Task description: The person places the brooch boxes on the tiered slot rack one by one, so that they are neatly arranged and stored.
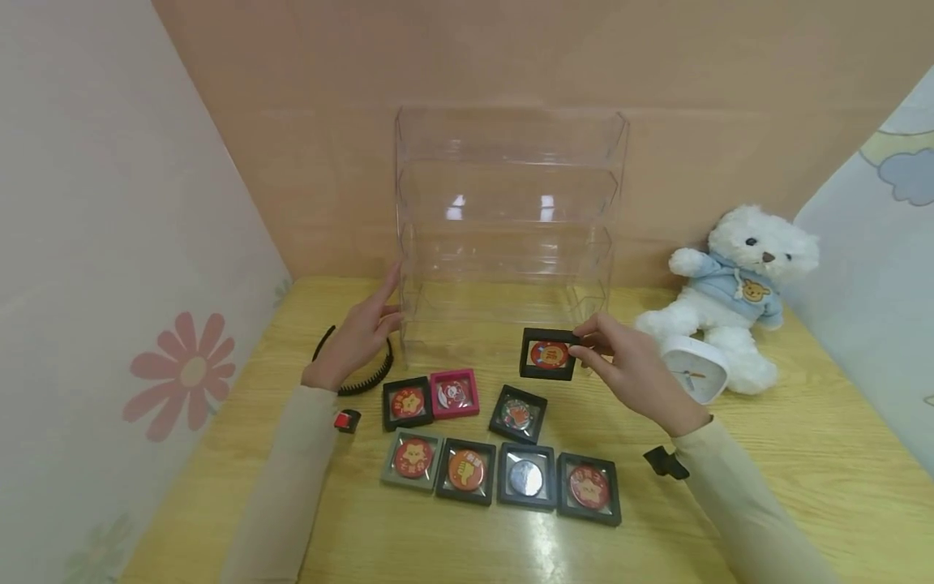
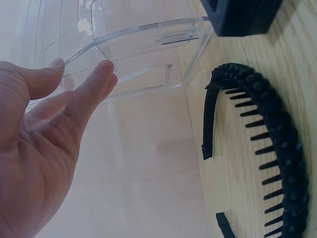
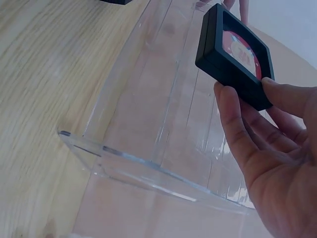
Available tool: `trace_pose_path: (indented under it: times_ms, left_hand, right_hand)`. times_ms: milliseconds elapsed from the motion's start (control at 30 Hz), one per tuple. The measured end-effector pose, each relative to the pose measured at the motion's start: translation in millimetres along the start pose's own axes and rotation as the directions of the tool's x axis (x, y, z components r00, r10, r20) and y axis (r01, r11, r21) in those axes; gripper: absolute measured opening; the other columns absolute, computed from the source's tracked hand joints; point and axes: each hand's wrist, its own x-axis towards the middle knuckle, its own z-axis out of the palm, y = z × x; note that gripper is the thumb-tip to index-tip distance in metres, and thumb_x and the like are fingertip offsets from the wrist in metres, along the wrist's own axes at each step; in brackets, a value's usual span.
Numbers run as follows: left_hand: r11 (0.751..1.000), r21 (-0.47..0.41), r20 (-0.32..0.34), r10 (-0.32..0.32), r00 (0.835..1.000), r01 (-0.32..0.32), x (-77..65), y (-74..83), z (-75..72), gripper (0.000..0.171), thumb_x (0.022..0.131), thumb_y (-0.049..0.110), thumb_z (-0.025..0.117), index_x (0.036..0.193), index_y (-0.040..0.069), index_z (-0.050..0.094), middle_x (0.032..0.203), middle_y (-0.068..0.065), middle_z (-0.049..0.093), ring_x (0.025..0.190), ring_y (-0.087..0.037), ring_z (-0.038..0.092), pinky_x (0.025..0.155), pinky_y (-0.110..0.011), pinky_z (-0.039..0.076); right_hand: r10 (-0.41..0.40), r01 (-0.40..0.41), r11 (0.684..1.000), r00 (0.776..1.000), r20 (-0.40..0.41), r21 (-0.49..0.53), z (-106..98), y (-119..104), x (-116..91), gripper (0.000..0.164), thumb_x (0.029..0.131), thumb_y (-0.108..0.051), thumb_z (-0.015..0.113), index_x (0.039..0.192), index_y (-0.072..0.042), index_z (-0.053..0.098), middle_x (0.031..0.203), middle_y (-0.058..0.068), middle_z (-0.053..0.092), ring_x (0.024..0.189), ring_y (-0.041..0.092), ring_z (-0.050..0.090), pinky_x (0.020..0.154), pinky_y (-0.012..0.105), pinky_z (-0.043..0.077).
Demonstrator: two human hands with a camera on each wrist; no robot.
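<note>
A clear plastic tiered display rack [image 1: 511, 219] stands upright at the back of the table. My left hand [image 1: 357, 337] is at its left side, fingers extended with the fingertips right at the side panel [image 2: 143, 54]. Between thumb and fingers, my right hand [image 1: 631, 365] pinches a black display frame [image 1: 549, 354] by its right edge. Inside that frame is a round red badge with a gold centre. In the right wrist view the frame [image 3: 235, 57] is tilted, held up in front of the rack's tiers.
Several framed badges lie in front of the rack, among them a pink one [image 1: 455, 393] and a grey-green one [image 1: 412, 460]. A black toothed headband [image 1: 372, 380] lies by the left wrist. At right sit a white teddy bear [image 1: 737, 284] and a small white clock [image 1: 695, 369].
</note>
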Motion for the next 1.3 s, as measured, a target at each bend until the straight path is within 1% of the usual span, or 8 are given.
trace_pose_path:
  times_ms: [100, 233, 467, 767, 967, 1033, 1167, 1300]
  left_hand:
    - [1.0, -0.016, 0.001, -0.009, 1.0, 0.009, -0.9, 0.8, 1.4, 0.087, 0.105, 0.001, 0.05, 0.163, 0.038, -0.004, 0.168, 0.001, 0.012, 0.129, -0.037, 0.055, 0.099, -0.048, 0.052]
    - [1.0, -0.02, 0.0, 0.001, 1.0, -0.001, -1.7, -1.1, 3.0, 0.087, 0.105, 0.002, 0.051, 0.162, 0.039, -0.004, 0.168, -0.001, 0.012, 0.129, -0.038, 0.055, 0.099, -0.048, 0.052]
    - [1.0, -0.013, 0.001, -0.005, 1.0, 0.005, -2.6, -3.1, 3.2, 0.088, 0.106, 0.005, 0.051, 0.161, 0.044, -0.004, 0.168, 0.001, 0.012, 0.129, -0.036, 0.055, 0.1, -0.049, 0.051]
    - [1.0, -0.005, 0.0, 0.008, 1.0, -0.008, -1.8, -2.0, 3.4, 0.088, 0.106, 0.003, 0.05, 0.162, 0.041, -0.005, 0.168, -0.002, 0.013, 0.128, -0.037, 0.055, 0.099, -0.049, 0.052]
    - [1.0, 0.008, -0.004, 0.008, 1.0, -0.008, -2.1, -1.6, 4.6, 0.087, 0.106, 0.004, 0.051, 0.162, 0.04, -0.005, 0.167, -0.001, 0.013, 0.128, -0.037, 0.055, 0.099, -0.048, 0.052]
    - [1.0, 0.002, -0.002, 0.01, 1.0, -0.01, -2.4, -1.6, 4.7, 0.087, 0.106, 0.004, 0.05, 0.163, 0.038, -0.005, 0.168, -0.002, 0.014, 0.128, -0.037, 0.055, 0.098, -0.048, 0.053]
    - [1.0, -0.012, -0.001, 0.001, 1.0, -0.001, -2.3, -1.9, 5.2, 0.087, 0.106, 0.004, 0.051, 0.162, 0.04, -0.005, 0.168, 0.001, 0.013, 0.129, -0.036, 0.055, 0.099, -0.047, 0.052]
    - [1.0, -0.004, -0.003, 0.006, 1.0, -0.006, -1.8, -2.0, 5.5, 0.088, 0.106, 0.003, 0.051, 0.162, 0.039, -0.006, 0.168, 0.001, 0.014, 0.129, -0.034, 0.055, 0.098, -0.046, 0.053]
  right_hand:
    - [-0.016, 0.016, 1.0, 1.0, 0.015, 0.016, 4.1, -1.2, 5.2, 0.019, 0.096, -0.005, 0.07, 0.111, -0.007, 0.059, 0.103, 0.01, 0.072, 0.089, 0.025, 0.074, 0.069, 0.036, 0.061]
    - [-0.024, 0.024, 0.999, 1.0, 0.007, 0.046, 10.3, -1.6, 10.6, 0.02, 0.095, -0.005, 0.071, 0.111, -0.007, 0.059, 0.104, 0.01, 0.071, 0.092, 0.025, 0.073, 0.073, 0.036, 0.062]
    - [0.005, -0.005, 0.999, 1.0, -0.007, 0.051, 14.7, -6.3, 23.3, 0.017, 0.099, -0.012, 0.067, 0.114, -0.007, 0.059, 0.103, 0.01, 0.073, 0.087, 0.022, 0.074, 0.074, 0.041, 0.061]
    - [-0.063, 0.065, 0.998, 0.995, -0.076, 0.022, 17.7, -9.6, 46.3, 0.017, 0.099, -0.009, 0.067, 0.113, -0.002, 0.06, 0.101, 0.013, 0.072, 0.089, 0.028, 0.073, 0.075, 0.046, 0.061]
    - [-0.088, 0.09, 0.996, 0.992, -0.091, 0.023, 21.0, -14.3, 60.5, 0.02, 0.098, -0.01, 0.069, 0.113, -0.001, 0.058, 0.103, 0.013, 0.07, 0.092, 0.027, 0.073, 0.079, 0.045, 0.061]
    - [-0.108, 0.111, 0.994, 0.989, -0.098, 0.022, 22.3, -15.8, 65.6, 0.019, 0.098, -0.009, 0.069, 0.112, -0.001, 0.058, 0.103, 0.013, 0.07, 0.091, 0.027, 0.073, 0.078, 0.044, 0.061]
    - [-0.15, 0.152, 0.988, 0.981, -0.123, 0.007, 25.2, -15.8, 76.7, 0.018, 0.097, -0.007, 0.07, 0.109, -0.001, 0.058, 0.102, 0.014, 0.07, 0.089, 0.027, 0.073, 0.076, 0.042, 0.062]
    - [-0.17, 0.171, 0.985, 0.975, -0.145, -0.003, 26.3, -14.1, 87.9, 0.018, 0.096, -0.007, 0.07, 0.108, -0.001, 0.058, 0.102, 0.015, 0.069, 0.091, 0.029, 0.073, 0.076, 0.043, 0.062]
